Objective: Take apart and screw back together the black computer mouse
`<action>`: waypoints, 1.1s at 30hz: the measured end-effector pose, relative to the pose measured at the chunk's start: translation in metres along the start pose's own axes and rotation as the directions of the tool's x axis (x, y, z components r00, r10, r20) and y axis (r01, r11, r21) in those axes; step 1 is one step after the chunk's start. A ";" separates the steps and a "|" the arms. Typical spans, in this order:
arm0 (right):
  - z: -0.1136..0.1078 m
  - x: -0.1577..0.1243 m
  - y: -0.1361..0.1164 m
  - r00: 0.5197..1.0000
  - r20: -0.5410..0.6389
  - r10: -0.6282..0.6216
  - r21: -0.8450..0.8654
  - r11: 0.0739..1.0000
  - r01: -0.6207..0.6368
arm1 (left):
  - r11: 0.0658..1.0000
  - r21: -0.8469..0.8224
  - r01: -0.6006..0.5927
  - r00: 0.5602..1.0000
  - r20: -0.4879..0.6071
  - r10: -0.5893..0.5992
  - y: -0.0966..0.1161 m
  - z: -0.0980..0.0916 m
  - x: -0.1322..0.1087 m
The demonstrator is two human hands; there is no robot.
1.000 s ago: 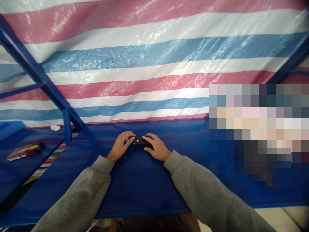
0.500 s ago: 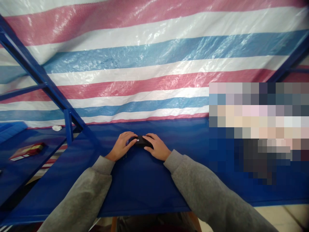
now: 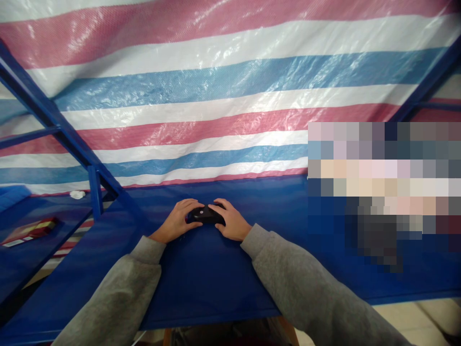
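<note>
A black, smooth, rounded object (image 3: pixel 206 215) with a small pale dot on its top lies level, low over or on the blue table; its kind does not show clearly. Around its left end curl the fingers of my left hand (image 3: pixel 180 218), the thumb along the near side. My right hand (image 3: pixel 232 220) grips the opposite end, fingers over the top and thumb at the near edge. Both palms hide the object's ends. Whether it touches the table I cannot tell.
The blue table (image 3: pixel 209 288) runs across in front of a striped plastic sheet (image 3: pixel 201 91). Blue metal posts (image 3: pixel 94 192) stand at the left. Beyond them are a red box (image 3: pixel 30 230), a white crumpled piece (image 3: pixel 77 194) and a blue bin (image 3: pixel 12 196). A pixelated area covers the right.
My left thumb has slid from the object's top to its near side, so more of its black surface shows. The hands sit slightly further left in view.
</note>
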State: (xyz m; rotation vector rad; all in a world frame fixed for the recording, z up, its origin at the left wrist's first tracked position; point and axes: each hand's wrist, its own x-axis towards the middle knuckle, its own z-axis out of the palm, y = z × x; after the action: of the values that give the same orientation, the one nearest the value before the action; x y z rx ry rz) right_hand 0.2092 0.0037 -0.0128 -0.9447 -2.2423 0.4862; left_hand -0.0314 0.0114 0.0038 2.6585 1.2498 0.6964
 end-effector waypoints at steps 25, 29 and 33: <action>-0.001 0.005 -0.002 0.988 -0.139 0.070 0.109 0.993 -0.055 | 0.999 -0.027 0.038 0.999 0.035 -0.037 0.015 -0.003 0.001; -0.001 0.004 -0.003 0.993 -0.099 0.057 0.038 0.998 -0.053 | 0.999 -0.013 0.050 0.998 0.046 -0.049 0.014 -0.003 0.000; -0.001 0.003 -0.003 0.999 -0.029 0.028 -0.022 0.999 -0.028 | 0.999 -0.014 0.034 0.996 0.081 -0.033 0.014 -0.004 0.000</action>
State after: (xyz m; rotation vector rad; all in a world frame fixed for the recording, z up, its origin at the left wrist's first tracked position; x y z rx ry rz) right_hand 0.2065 0.0042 -0.0090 -0.9897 -2.2159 0.4583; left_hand -0.0233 0.0025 0.0111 2.6186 1.2599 0.5853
